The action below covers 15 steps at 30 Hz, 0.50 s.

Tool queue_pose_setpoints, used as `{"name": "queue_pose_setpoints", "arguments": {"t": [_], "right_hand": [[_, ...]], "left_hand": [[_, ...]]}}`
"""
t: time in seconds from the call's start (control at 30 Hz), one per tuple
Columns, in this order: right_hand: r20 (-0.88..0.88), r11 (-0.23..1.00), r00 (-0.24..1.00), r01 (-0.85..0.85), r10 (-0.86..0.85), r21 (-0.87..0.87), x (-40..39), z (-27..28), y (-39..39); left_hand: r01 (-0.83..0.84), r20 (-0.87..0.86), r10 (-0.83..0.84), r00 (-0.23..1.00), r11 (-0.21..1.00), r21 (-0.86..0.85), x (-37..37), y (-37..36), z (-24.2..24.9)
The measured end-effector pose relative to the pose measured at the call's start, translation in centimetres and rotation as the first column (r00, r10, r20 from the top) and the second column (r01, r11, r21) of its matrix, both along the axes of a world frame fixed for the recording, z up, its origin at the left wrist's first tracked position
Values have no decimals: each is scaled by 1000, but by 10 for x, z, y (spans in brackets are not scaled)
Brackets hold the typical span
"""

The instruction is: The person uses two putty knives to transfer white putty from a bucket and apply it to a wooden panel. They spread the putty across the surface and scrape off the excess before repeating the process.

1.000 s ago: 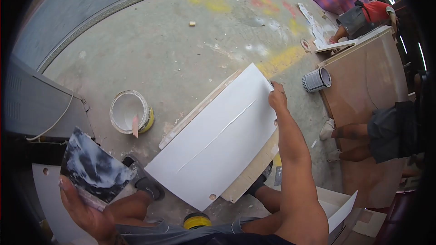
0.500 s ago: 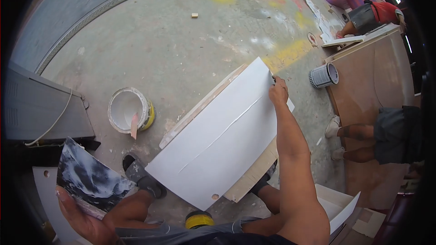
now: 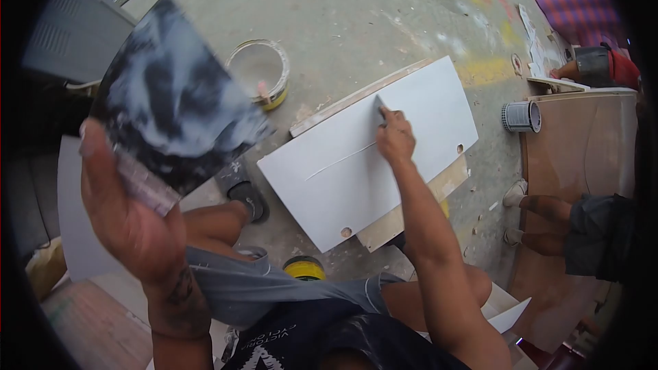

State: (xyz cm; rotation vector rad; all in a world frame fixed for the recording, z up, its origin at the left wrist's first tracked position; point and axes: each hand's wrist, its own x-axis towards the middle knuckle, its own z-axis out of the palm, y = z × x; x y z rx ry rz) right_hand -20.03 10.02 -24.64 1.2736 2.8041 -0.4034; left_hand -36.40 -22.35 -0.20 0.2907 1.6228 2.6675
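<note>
White panel (image 3: 439, 120) could be gouged by tilting the scraper (image 3: 379, 103) clasped in the right hand (image 3: 397, 137), a smeared board (image 3: 175, 89) gripped in the left hand (image 3: 133, 219).

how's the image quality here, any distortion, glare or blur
Head view: fisheye curving, black corners; head view: white panel bright without harsh glare, its thin line readable; head view: dark board in the left hand looks slightly soft.
</note>
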Motion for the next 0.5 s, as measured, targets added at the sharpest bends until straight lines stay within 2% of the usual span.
{"name": "queue_pose_setpoints", "arguments": {"t": [0.07,0.17,0.23,0.37,0.43,0.5], "right_hand": [[-26,999,999,-47,47,-17,-1,-6,-50],[-66,990,991,-125,120,-66,-3,-2,-120],[-73,980,980,-188,183,-70,-2,-5,-161],[-141,955,949,-291,281,-53,1,-17,-229],[-130,936,936,-341,328,-87,6,-9,-257],[-85,914,920,-390,382,-110,15,-9,-279]], "left_hand": [[-2,-216,-44,975,979,-206,-2,-10,-6],[88,-151,-106,983,989,-118,-14,-24,-5],[69,16,-70,997,994,88,-14,-20,3],[-10,10,10,1000,1000,15,-13,-23,8],[-62,-128,45,991,989,-132,-14,-29,3],[-26,16,26,1000,999,-25,-15,-26,9]]}}
